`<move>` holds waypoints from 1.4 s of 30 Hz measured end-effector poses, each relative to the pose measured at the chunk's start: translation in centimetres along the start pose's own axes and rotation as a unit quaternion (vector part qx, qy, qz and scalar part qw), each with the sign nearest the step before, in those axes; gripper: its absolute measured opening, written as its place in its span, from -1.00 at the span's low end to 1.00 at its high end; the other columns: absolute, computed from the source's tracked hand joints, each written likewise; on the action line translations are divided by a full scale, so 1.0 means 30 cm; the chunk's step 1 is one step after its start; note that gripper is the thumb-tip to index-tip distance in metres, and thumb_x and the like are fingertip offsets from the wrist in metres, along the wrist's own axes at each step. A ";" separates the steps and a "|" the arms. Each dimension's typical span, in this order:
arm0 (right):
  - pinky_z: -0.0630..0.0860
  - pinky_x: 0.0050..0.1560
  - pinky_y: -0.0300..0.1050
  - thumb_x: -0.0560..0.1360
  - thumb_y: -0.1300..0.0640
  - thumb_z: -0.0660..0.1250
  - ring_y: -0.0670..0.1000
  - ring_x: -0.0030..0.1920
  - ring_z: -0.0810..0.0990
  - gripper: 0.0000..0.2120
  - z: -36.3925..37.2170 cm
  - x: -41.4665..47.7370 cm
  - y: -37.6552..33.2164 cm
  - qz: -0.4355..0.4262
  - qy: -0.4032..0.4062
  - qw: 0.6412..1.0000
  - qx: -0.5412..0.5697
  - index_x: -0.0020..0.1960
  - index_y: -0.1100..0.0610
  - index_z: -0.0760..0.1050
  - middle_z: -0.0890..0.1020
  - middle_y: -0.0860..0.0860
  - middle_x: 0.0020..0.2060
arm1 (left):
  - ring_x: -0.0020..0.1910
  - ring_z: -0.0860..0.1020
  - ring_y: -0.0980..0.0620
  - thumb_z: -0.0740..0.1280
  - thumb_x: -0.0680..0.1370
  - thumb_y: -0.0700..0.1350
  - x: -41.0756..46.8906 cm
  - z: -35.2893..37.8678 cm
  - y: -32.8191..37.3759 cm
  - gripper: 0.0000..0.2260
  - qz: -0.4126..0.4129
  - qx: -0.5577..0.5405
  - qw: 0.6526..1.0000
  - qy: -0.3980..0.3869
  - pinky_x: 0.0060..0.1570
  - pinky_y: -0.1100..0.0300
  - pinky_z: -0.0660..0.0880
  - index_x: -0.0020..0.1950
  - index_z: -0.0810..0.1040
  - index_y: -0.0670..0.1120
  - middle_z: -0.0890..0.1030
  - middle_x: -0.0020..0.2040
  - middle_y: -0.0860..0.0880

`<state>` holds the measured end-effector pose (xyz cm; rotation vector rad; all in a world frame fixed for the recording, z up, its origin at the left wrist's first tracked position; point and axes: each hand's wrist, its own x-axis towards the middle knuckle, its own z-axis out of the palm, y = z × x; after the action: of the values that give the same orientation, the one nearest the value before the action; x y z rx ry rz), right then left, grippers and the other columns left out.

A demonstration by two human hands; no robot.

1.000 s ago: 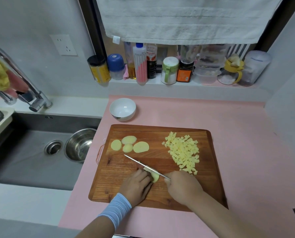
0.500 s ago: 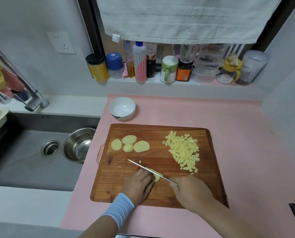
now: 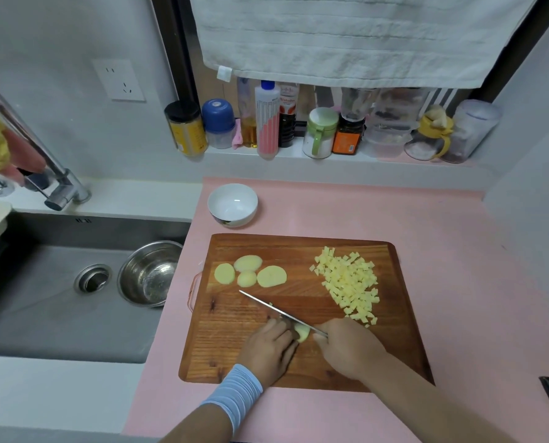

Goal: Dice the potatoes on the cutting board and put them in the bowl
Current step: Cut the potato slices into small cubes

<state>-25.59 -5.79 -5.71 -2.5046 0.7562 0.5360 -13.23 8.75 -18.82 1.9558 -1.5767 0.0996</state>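
Note:
A wooden cutting board (image 3: 298,362) lies on the pink counter. My left hand (image 3: 268,351) holds a small potato piece (image 3: 302,332) down near the board's front. My right hand (image 3: 350,348) grips the handle of a knife (image 3: 279,311), and the blade lies across that piece, its tip pointing to the back left. Several round potato slices (image 3: 250,273) sit at the board's back left. A pile of diced potato (image 3: 350,281) covers the back right. A white bowl (image 3: 232,204) stands behind the board with nothing in it.
A steel sink (image 3: 58,298) with a metal bowl (image 3: 150,271) in it lies to the left, under a tap (image 3: 42,167). Bottles and jars (image 3: 298,129) line the ledge at the back. A white towel (image 3: 346,36) hangs above.
The knife has shifted slightly along the potato piece as my right hand moves with it. My left hand stays on the piece. The slices and the diced pile lie as before.

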 end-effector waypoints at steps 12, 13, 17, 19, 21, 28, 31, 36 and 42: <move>0.43 -0.19 -0.07 0.67 -0.07 0.15 0.02 -0.21 0.54 -0.63 -0.007 -0.047 -0.041 0.004 0.012 1.000 -0.006 -0.29 -0.03 0.36 0.50 -0.09 -0.33 | -0.17 0.50 -0.02 0.31 0.59 -0.10 -0.010 -0.011 0.005 -0.85 0.007 -0.002 1.000 0.026 -0.19 0.16 0.49 -0.17 0.58 -0.07 0.56 -0.15 0.02; 0.45 -0.18 -0.06 0.67 -0.09 0.15 0.02 -0.21 0.54 -0.62 -0.006 -0.053 -0.041 0.004 0.016 1.000 -0.005 -0.30 -0.03 0.34 0.51 -0.08 -0.33 | -0.16 0.51 -0.02 0.31 0.58 -0.11 -0.010 -0.014 0.007 -0.85 0.006 -0.002 1.000 0.027 -0.20 0.15 0.50 -0.17 0.58 -0.07 0.56 -0.15 0.02; 0.42 -0.20 -0.07 0.66 -0.11 0.12 0.01 -0.22 0.52 -0.61 0.005 -0.086 -0.029 0.004 0.026 1.000 -0.001 -0.32 -0.03 0.31 0.54 -0.07 -0.30 | -0.14 0.51 -0.01 0.35 0.57 -0.13 -0.011 -0.020 0.011 -0.90 0.011 -0.009 0.999 0.031 -0.20 0.18 0.49 -0.15 0.57 -0.08 0.56 -0.11 0.02; 0.42 -0.21 -0.06 0.66 -0.11 0.12 0.00 -0.24 0.51 -0.61 0.013 -0.101 -0.008 0.008 0.026 1.000 -0.004 -0.33 -0.04 0.29 0.51 -0.08 -0.32 | -0.13 0.50 0.00 0.36 0.57 -0.15 -0.010 -0.020 0.011 -0.90 0.011 -0.014 0.999 0.035 -0.17 0.19 0.49 -0.14 0.58 -0.09 0.56 -0.10 0.02; 0.40 -0.25 -0.09 0.66 -0.10 0.11 -0.02 -0.24 0.52 -0.61 0.018 -0.114 0.025 0.011 0.023 1.000 0.000 -0.32 -0.04 0.29 0.50 -0.09 -0.32 | -0.11 0.50 0.02 0.37 0.58 -0.15 -0.010 -0.023 0.018 -0.92 0.009 -0.017 0.999 0.037 -0.13 0.22 0.48 -0.11 0.60 -0.08 0.57 -0.08 0.03; 0.31 -0.37 -0.18 0.66 -0.07 0.18 -0.09 -0.39 0.40 -0.58 0.024 -0.107 0.086 0.021 0.000 0.999 0.025 -0.35 -0.02 0.28 0.44 -0.10 -0.39 | -0.08 0.53 -0.01 0.36 0.59 -0.15 -0.010 -0.007 0.025 -0.94 -0.010 -0.027 0.999 0.041 -0.07 0.16 0.53 -0.07 0.60 -0.07 0.57 -0.07 0.02; 0.31 -0.37 -0.18 0.66 -0.05 0.20 -0.09 -0.39 0.40 -0.57 0.019 -0.075 0.067 0.022 -0.001 0.999 0.041 -0.37 -0.01 0.27 0.43 -0.10 -0.39 | -0.08 0.53 -0.02 0.35 0.61 -0.15 -0.010 0.000 0.024 -0.92 -0.008 -0.025 0.999 0.040 -0.06 0.12 0.53 -0.07 0.60 -0.08 0.56 -0.07 0.01; 0.38 -0.22 -0.13 0.64 -0.02 0.20 0.04 -0.24 0.54 -0.71 0.032 -0.002 -0.004 0.008 0.005 1.000 0.025 -0.23 0.02 0.44 0.53 -0.08 -0.29 | 0.02 0.55 -0.05 0.35 0.61 -0.16 -0.013 0.013 0.028 -0.93 -0.005 -0.010 0.999 0.051 0.02 0.13 0.53 -0.03 0.61 -0.09 0.58 -0.03 -0.01; 0.43 -0.19 -0.13 0.64 -0.08 0.21 0.07 -0.17 0.62 -0.74 0.017 0.041 0.009 0.018 -0.011 0.999 0.028 -0.12 0.03 0.52 0.62 -0.02 -0.20 | -0.01 0.54 -0.03 0.31 0.61 -0.14 -0.034 0.035 0.032 -0.91 -0.023 0.049 0.998 0.045 -0.18 0.10 0.55 0.02 0.61 -0.05 0.58 0.01 -0.01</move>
<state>-24.92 -6.23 -6.82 -2.4341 0.7977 0.5471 -14.73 8.99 -19.69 2.0334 -1.4935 0.2466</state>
